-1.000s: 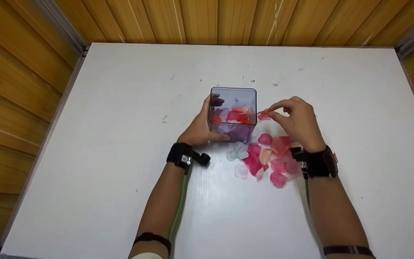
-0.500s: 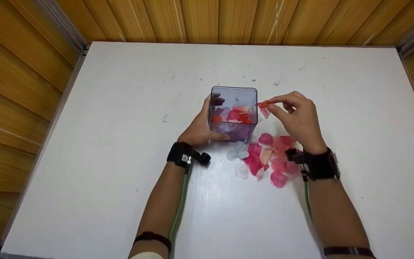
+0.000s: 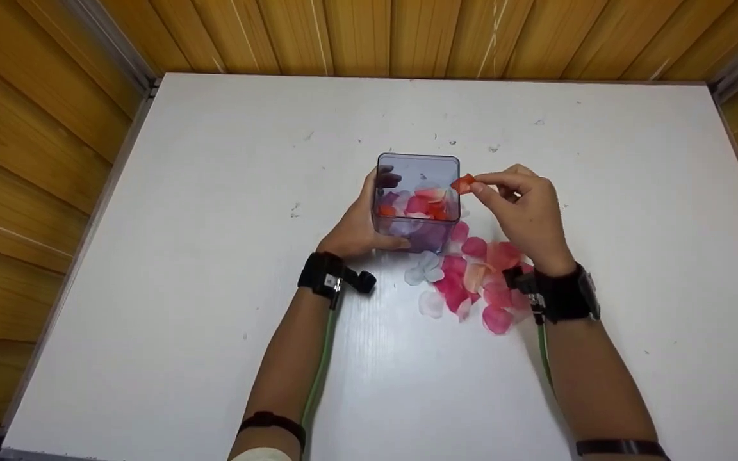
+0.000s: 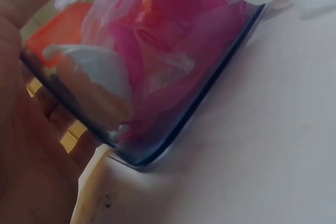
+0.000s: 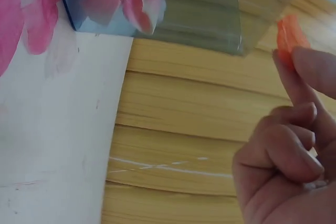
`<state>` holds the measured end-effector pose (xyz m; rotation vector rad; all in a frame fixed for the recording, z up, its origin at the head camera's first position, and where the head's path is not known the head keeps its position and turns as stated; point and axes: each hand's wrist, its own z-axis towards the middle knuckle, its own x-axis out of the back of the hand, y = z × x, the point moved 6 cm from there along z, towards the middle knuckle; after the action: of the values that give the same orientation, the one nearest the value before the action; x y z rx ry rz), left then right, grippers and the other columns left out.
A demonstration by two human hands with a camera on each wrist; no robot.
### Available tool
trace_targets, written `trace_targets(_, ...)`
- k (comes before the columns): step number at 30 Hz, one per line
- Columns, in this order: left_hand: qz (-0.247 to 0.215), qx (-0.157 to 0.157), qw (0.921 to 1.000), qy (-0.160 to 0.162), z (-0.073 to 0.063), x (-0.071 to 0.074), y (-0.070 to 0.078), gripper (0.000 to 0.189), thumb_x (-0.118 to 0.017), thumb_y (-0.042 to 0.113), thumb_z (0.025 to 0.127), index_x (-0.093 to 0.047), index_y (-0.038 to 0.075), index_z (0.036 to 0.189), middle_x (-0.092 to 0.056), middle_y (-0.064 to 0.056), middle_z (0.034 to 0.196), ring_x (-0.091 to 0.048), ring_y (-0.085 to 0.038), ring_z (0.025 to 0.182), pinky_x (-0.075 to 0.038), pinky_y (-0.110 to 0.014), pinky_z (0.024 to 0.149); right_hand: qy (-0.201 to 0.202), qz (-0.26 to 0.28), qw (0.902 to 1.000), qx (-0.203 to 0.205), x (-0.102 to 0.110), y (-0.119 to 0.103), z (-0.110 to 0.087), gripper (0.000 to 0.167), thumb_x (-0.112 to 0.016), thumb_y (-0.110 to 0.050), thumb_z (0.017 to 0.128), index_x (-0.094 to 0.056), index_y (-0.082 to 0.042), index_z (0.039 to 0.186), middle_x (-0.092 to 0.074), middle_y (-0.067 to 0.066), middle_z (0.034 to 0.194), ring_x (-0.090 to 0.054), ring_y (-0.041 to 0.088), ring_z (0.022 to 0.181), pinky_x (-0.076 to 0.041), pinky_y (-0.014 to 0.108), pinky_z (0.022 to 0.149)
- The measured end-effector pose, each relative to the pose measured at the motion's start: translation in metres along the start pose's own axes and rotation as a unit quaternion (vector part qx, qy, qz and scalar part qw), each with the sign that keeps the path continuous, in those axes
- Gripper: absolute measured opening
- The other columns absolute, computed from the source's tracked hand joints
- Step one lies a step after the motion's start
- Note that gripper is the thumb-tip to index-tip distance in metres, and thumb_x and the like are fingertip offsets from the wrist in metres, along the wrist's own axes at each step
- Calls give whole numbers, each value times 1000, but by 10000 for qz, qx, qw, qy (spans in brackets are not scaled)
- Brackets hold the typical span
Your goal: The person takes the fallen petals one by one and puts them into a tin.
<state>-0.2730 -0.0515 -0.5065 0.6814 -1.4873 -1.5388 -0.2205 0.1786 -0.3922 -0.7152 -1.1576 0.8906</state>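
Observation:
A square see-through plastic box [image 3: 418, 234] with petals inside stands on the white table. My left hand [image 3: 353, 230] grips it from the left side, thumb along the near wall and fingers behind the far side. Between thumb and index finger my right hand [image 3: 526, 208] pinches an orange-red petal [image 3: 464, 184] right at the box's right rim. The right wrist view shows the same petal [image 5: 290, 39] at the fingertips, with the other fingers curled. Through the box wall in the left wrist view, pink, white and orange petals [image 4: 157, 40] lie bunched together.
Loose pink, peach and white petals [image 3: 455, 291] lie on the table [image 3: 215, 192] in front and right of the box, partly under the right wrist. Wood-look panels [image 3: 356, 38] stand behind the table's far edge. Green cables [image 3: 321, 358] run along both forearms.
My right hand has risen a little and brought the orange-red petal to the box's rim. A pink petal that hung below it now lies on the table. The left hand stays put.

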Motion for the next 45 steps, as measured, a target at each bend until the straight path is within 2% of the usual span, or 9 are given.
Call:
trace_targets(7,169,129,9998,21,-3,4,-3,128,-98,28,64,-15,24,161,-40,-9,156,-41,-16,142,-34,-34,118,589,-229,9963,590,-38,-22,-6,14,-78,-10,92,-82,-3,103,-44,6,83,-41,16,80,-30,27,64)
trace_targets(13,390,351,9986,85,-11,11,-9,129,-97,29,66,-11,25,163,-43,-4,153,-44,-15,137,-36,-37,118,722,-194,9940,800,-66,-29,-4,20,-81,-15,91,-81,-3,107,-43,20,88,-41,23,79,-27,27,63)
trace_targets(19,365,321,9987,143,-13,13,-6,129,-96,27,66,-11,24,163,-43,-3,152,-46,-14,136,-35,-39,118,927,170,9910,954,-50,-27,-1,18,-74,-13,96,-80,-2,109,-47,12,85,-41,16,74,-30,24,57)
trace_targets(22,326,301,9989,143,-12,14,-5,129,-97,26,65,-12,24,163,-43,-6,153,-45,-13,137,-34,-38,119,953,-137,9926,741,-34,-13,5,17,-72,-11,97,-80,0,107,-50,14,84,-44,16,78,-31,25,63)
trace_targets(28,192,234,9994,137,-12,13,-5,128,-98,24,64,-14,24,162,-42,-7,154,-44,-14,139,-34,-38,119,51,-1590,9872,-150,-25,27,12,19,-71,-6,95,-79,0,111,-56,21,90,-50,30,84,-34,36,71)
trace_targets(33,264,350,9990,91,-12,10,-7,130,-97,27,65,-11,24,163,-42,-8,155,-42,-14,141,-31,-39,121,-1360,-2388,9592,-662,-40,44,5,26,-70,-5,95,-76,-1,120,-57,22,97,-54,35,91,-45,44,75)
trace_targets(36,310,348,9989,91,-12,9,-7,131,-97,28,65,-11,24,163,-42,-8,155,-42,-13,141,-30,-39,121,-1882,-2698,9418,-693,-50,48,0,29,-69,-3,94,-75,-1,123,-56,21,95,-55,35,90,-50,46,75)
trace_targets(40,354,350,9987,70,-11,10,-7,131,-97,29,65,-10,23,163,-42,-6,155,-43,-14,140,-30,-39,121,-1869,-2953,9344,-693,-55,54,-1,26,-68,-1,94,-77,0,118,-57,22,94,-57,37,92,-53,48,78)
trace_targets(45,338,404,9986,62,-12,10,-7,131,-97,28,66,-10,24,164,-41,-5,155,-41,-13,141,-29,-40,122,-1638,-2923,9379,-899,-52,61,0,13,-68,-1,93,-79,1,99,-57,21,94,-57,38,93,-53,50,79)
